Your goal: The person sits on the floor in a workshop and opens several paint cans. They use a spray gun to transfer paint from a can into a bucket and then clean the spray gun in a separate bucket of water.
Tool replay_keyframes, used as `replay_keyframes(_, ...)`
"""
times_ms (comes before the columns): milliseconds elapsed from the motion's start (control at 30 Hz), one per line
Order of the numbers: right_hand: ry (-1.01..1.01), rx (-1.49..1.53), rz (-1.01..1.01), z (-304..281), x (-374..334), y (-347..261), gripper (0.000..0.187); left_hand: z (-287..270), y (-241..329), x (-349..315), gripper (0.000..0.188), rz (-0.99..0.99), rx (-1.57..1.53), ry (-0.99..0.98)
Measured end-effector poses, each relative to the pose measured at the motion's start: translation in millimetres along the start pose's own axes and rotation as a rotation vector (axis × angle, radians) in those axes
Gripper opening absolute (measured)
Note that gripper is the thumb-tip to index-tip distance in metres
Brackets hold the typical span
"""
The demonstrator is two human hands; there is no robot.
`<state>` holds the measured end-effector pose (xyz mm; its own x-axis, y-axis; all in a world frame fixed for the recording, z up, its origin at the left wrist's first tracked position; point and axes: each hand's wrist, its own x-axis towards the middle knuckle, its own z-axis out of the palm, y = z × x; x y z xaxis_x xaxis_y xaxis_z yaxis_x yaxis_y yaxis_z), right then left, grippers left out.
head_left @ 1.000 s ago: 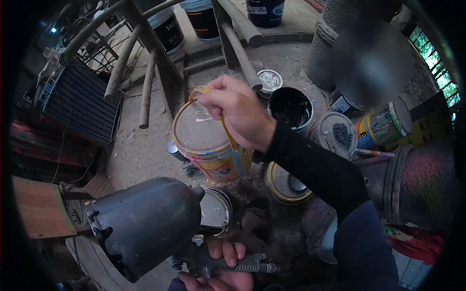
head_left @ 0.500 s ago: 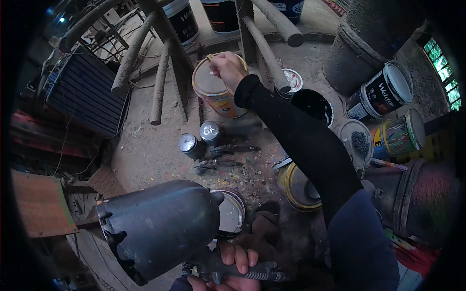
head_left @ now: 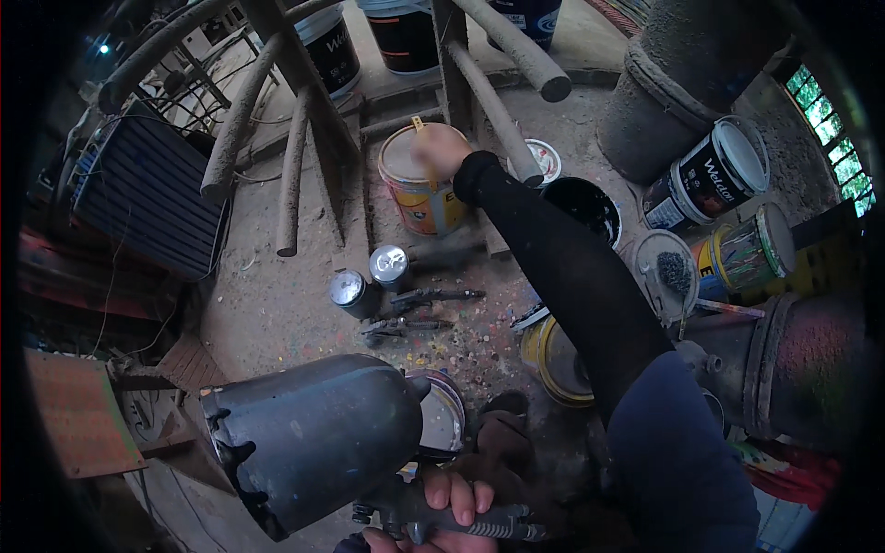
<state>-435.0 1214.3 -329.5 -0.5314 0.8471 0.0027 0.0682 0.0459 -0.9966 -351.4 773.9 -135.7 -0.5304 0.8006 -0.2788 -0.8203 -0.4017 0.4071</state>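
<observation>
A: What's furthest left?

B: Low down, an orange panel (head_left: 83, 410); above it, a dark ribbed panel (head_left: 152, 194), tilted.

A: And next?

B: A big dark cup (head_left: 318, 442) lying at a slant, black drips along its rim. Past it are 2 small silver-topped cans (head_left: 348, 288) side by side, then 2 dark tools (head_left: 435, 296) on the paint-specked floor (head_left: 295, 323).

A: Where's the yellow bucket (head_left: 424, 210)?

B: Upper middle, beyond the cans, upright with its lid (head_left: 396, 158) on. I can't tell whether its base touches the floor.

A: The right hand (head_left: 442, 152)?

B: Over that lid, at the yellow handle (head_left: 418, 123). It's blurred, so I can't tell how tightly the fingers are closed, or whether they grip the handle.

A: And the left hand (head_left: 459, 498)?

B: At the bottom, fingers curled closed around a spray gun (head_left: 415, 511), right beside the cup.

A: Further right?

B: An open bucket (head_left: 616, 219), black inside, behind the right sleeve (head_left: 572, 267). Then 1 black bucket (head_left: 687, 184) with a white lid, leaning.
</observation>
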Motion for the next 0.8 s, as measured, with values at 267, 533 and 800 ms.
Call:
replay_keyframes(267, 0.129, -0.196, 0.045, 9.9, 7.5, 11.9, 0.032, -2.3, 2.3, 0.0, 0.050, -0.017, -0.055, 0.045)
replay_keyframes(533, 0.323, -0.603, -0.258, 8.8, -49.9, 2.3, 0.027, -0.8, 1.2, 1.1, 0.052, 0.008, 0.034, 0.055)
replay_keyframes(800, -0.965, -1.140, 0.149, -79.1, -198.3, 0.4, 0.044, 6.5, -2.9, 1.8, 0.051, -0.014, 0.062, 0.049)
